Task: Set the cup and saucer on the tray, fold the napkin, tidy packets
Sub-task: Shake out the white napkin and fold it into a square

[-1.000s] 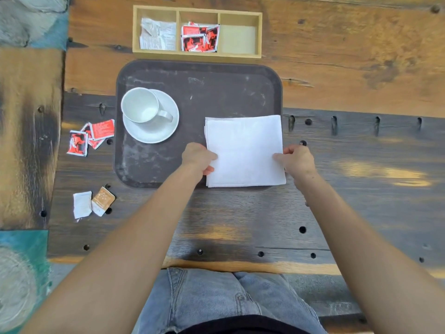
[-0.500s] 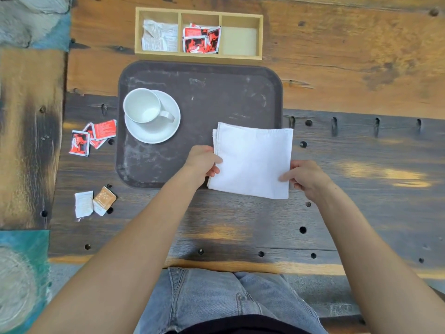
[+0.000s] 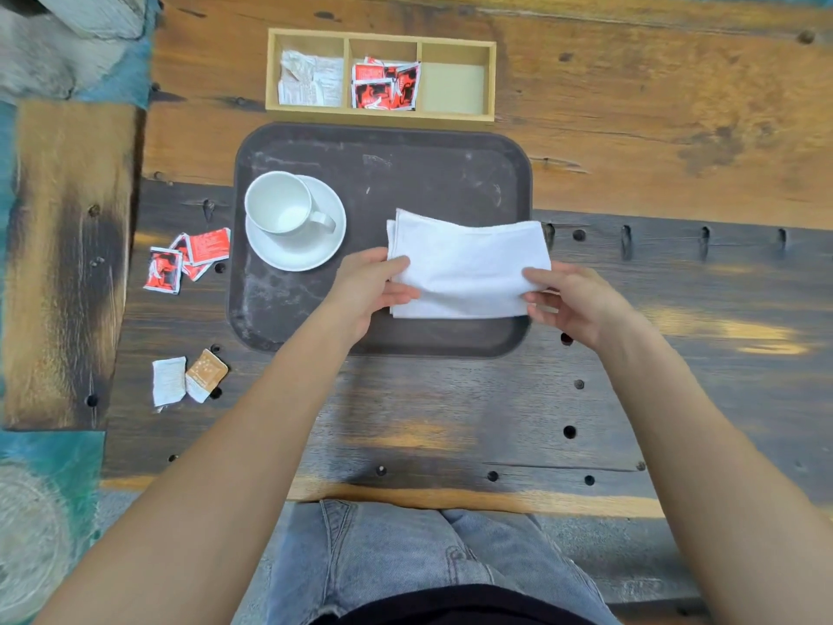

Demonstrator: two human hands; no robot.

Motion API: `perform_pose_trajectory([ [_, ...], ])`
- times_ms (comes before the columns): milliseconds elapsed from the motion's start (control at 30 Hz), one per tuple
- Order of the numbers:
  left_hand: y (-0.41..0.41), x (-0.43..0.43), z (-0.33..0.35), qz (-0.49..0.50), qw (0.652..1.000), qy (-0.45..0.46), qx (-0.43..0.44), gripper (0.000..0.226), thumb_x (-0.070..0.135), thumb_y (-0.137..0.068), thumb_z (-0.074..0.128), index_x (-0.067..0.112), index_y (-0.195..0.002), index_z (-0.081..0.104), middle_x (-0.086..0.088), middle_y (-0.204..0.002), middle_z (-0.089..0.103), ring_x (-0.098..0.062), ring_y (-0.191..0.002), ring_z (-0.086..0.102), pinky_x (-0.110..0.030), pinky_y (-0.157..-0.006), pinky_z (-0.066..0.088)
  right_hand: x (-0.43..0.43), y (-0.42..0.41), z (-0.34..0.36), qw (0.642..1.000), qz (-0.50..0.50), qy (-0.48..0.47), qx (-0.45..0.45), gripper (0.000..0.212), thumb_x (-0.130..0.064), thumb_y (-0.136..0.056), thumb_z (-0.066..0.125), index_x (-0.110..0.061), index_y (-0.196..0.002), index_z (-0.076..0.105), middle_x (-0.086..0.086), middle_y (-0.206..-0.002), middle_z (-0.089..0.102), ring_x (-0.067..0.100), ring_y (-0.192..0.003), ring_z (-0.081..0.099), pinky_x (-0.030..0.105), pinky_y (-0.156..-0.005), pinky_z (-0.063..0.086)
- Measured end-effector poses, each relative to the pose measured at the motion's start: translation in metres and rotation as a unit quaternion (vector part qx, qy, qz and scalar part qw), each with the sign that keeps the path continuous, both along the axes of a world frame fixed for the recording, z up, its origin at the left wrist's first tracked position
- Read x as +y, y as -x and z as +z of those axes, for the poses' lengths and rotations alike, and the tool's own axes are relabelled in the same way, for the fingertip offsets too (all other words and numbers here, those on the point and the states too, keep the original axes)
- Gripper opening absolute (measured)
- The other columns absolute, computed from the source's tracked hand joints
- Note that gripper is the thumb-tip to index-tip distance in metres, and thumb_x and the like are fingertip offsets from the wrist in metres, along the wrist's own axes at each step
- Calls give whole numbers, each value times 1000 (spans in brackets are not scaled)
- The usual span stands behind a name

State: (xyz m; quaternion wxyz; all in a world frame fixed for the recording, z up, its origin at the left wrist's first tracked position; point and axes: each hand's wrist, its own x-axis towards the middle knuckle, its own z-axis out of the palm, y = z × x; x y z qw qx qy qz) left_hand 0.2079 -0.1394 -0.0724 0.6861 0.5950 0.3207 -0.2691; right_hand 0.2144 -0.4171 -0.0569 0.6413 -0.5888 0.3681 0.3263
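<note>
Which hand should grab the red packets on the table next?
Probably the left hand. The loose red packets lie left of the tray, on that hand's side. The right hand is across the napkin, farther away. Both hands hold the napkin now.

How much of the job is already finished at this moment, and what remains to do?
Done: the white cup sits on its saucer on the dark tray. In hand: the left hand and right hand each grip an end of the white napkin, mid-fold over the tray. Left: loose red packets plus a white packet and brown packet lie on the table, outside the wooden organizer.
</note>
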Motion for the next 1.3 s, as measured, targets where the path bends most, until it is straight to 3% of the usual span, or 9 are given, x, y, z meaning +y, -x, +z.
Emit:
perform_pose_trajectory([
  [233, 0, 14, 2, 5, 996, 37, -87, 15, 19, -95, 68, 12, -104, 76, -4, -111, 79, -21, -108, 74, -33, -97, 58, -10, -3, 6, 991, -23, -52, -124, 8, -15, -99, 67, -12, -103, 73, 6, -115, 78, 15, -106, 74, 30, -97, 58],
  [333, 16, 16, -12, 0, 998, -32, -52, 28, 12, -91, 72, -16, -97, 67, -9, -104, 73, -18, -106, 70, -37, -104, 55, -9, 8, -9, 992, -16, 22, -120, 13, -9, -96, 69, -7, -83, 69, 11, -102, 77, 19, -104, 73, 28, -99, 56],
  [467, 41, 8, -29, 30, 998, -58, 7, 13, -1, -84, 76, 0, -86, 63, -12, -90, 62, -21, -93, 65, -39, -97, 58, -1, 21, -30, 993, 2, 91, -79, 33, -1, -91, 73, -12, -65, 55, 8, -76, 65, 26, -93, 64, 32, -93, 58],
  [667, 58, 3, -40, 9, 990, -117, 79, 35, -11, -75, 76, 7, -96, 56, -13, -96, 67, -36, -102, 69, -47, -84, 62, 4, 37, -45, 976, 40, 198, -78, 32, 8, -78, 75, -17, -89, 58, 1, -84, 62, 25, -84, 63, 43, -79, 55],
  [833, 42, 0, -24, -215, 898, -365, -123, 48, 20, -74, 77, 21, -119, 59, 2, -113, 51, -17, -92, 56, -33, -82, 49, 6, 31, -25, 958, 124, 204, -160, 41, 7, -82, 71, -21, -112, 64, -1, -104, 69, 16, -85, 64, 36, -80, 57],
  [933, 18, -11, -13, -253, 898, -295, -204, 52, 15, -77, 77, 18, -127, 62, 2, -124, 55, -16, -91, 60, -26, -83, 49, 9, 17, -2, 951, 160, 142, -224, 46, 10, -83, 69, -22, -115, 61, -1, -111, 66, 13, -79, 60, 30, -74, 55],
  [1067, -9, -25, -5, -264, 959, -57, -88, 74, 12, -79, 78, 31, -143, 46, 6, -135, 57, -22, -72, 64, -28, -59, 52, 13, -7, 21, 935, 214, 61, -276, 54, 15, -80, 72, -14, -125, 62, 2, -111, 66, 18, -78, 61, 32, -80, 57],
  [1167, -17, -27, -7, -253, 967, 17, -19, 37, 11, -87, 72, 19, -122, 63, -6, -106, 67, -21, -62, 65, -26, -54, 50, 16, -22, 22, 942, 183, 37, -278, 57, 11, -82, 75, -17, -131, 63, 5, -114, 68, 20, -83, 66, 36, -87, 57],
  [1300, -17, -21, -6, -117, 991, 49, 50, 13, 6, -94, 62, 9, -106, 65, -11, -105, 67, -25, -67, 75, -24, -49, 47, 26, -17, 1, 986, -3, -36, -166, 46, -9, -92, 74, -12, -135, 58, 6, -119, 69, 18, -109, 71, 33, -92, 59],
])
